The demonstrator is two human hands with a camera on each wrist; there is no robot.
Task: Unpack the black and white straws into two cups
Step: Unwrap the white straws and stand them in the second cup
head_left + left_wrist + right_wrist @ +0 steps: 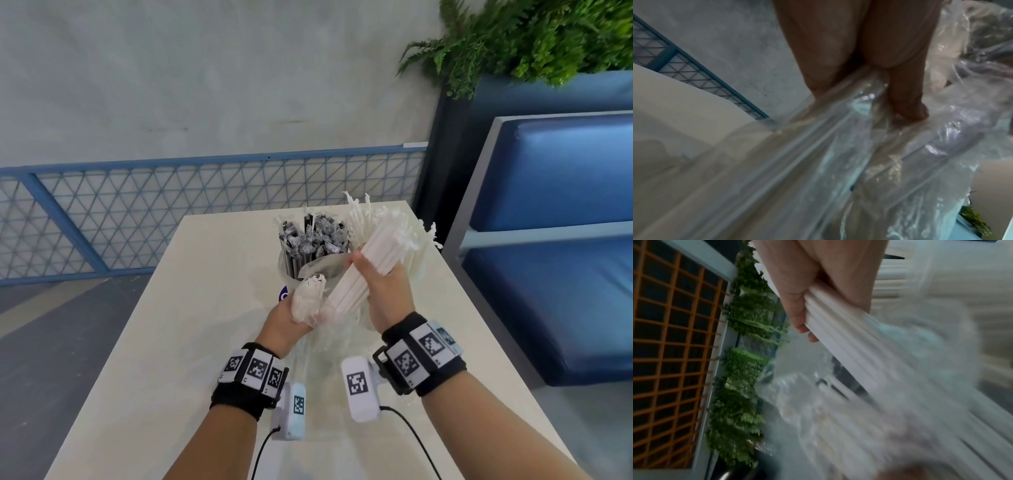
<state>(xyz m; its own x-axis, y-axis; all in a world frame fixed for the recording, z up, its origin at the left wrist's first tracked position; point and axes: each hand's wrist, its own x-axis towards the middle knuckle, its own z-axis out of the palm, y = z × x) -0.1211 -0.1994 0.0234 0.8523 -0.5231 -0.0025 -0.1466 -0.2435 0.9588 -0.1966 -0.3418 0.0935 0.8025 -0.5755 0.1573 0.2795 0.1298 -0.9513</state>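
Note:
A clear cup (pixel 290 270) at the table's far middle holds several black wrapped straws (pixel 308 240). My right hand (pixel 385 284) grips a thick bundle of white straws (pixel 363 263) above the table, tilted up to the right; the right wrist view shows the fingers (pixel 797 305) curled round the same white straws (pixel 838 340). My left hand (pixel 287 322) holds the clear plastic bag (pixel 329 346) round the bundle's lower end, its fingers (pixel 900 97) pinching the bag film (pixel 838 162). More white straws (pixel 361 212) stand behind the bundle; what holds them is hidden.
The cream table (pixel 171 342) ends just behind the cups. A blue mesh railing (pixel 137 212) runs beyond it. A blue padded bench (pixel 555 274) stands close on the right, with green plants (pixel 513 34) above it. Camera cables hang from both wrists.

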